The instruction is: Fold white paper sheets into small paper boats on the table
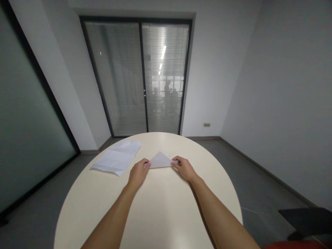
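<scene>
A folded sheet of white paper forms a triangle, its point facing away from me and its long straight edge toward me. My left hand pinches its left corner between thumb and fingers. At the opposite corner, my right hand holds the paper the same way. Both hands are closed, close to the tabletop. Whether the paper rests on the table or is slightly raised, I cannot tell. The outermost corners are partly hidden by my fingers.
A larger creased sheet of white paper lies flat at the table's far left. The round cream table has a curved edge all around. Beyond it stand a glass partition with blinds and a wall socket. A black chair part shows at lower right.
</scene>
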`<state>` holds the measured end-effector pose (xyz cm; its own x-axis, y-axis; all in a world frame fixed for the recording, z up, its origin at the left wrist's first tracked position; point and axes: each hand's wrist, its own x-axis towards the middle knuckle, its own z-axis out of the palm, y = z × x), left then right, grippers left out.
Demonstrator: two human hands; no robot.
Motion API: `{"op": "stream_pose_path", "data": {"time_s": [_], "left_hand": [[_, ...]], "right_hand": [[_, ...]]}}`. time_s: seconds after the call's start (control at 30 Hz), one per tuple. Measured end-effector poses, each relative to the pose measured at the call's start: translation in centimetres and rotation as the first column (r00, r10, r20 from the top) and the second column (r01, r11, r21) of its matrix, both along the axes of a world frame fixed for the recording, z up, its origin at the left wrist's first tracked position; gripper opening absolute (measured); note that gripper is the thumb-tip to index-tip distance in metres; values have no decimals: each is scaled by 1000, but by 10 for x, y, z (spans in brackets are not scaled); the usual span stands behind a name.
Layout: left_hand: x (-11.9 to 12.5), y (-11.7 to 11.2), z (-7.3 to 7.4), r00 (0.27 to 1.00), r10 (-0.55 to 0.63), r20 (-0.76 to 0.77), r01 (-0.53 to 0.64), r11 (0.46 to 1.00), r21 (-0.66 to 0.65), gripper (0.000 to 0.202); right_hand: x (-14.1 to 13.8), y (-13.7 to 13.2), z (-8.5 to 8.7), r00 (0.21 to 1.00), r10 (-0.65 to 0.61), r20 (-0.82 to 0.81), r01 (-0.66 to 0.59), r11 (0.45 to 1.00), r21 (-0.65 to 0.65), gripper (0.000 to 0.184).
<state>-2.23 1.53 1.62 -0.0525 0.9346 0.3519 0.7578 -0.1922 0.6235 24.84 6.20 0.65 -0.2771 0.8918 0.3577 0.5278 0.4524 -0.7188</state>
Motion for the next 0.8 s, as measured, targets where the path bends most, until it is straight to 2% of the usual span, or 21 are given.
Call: {"op": "stream_pose_path", "data": {"time_s": [0.17, 0.27, 0.5, 0.63, 0.8], "left_hand": [[0, 3, -2, 997, 21, 77, -24, 999, 40, 16], [1, 3, -2, 993, 27, 112, -35, 997, 68, 17], [2, 6, -4, 983, 35, 181, -63, 986, 153, 24], [3, 7, -6, 983, 43, 181, -70, 987, 143, 26], [3, 5, -7, 992, 59, 113, -63, 997, 37, 30]], "right_hand": [[-2, 6, -5, 988, 18, -156, -16, 1000, 13, 30], [-4, 8, -5, 969, -2, -247, 13, 999, 43, 39], [-8, 6, 3, 946, -69, -318, 81, 996, 26, 55], [-9, 7, 2, 943, -100, -318, 101, 995, -14, 57], [-6, 6, -2, 966, -148, -213, 145, 989, -27, 51]]}}
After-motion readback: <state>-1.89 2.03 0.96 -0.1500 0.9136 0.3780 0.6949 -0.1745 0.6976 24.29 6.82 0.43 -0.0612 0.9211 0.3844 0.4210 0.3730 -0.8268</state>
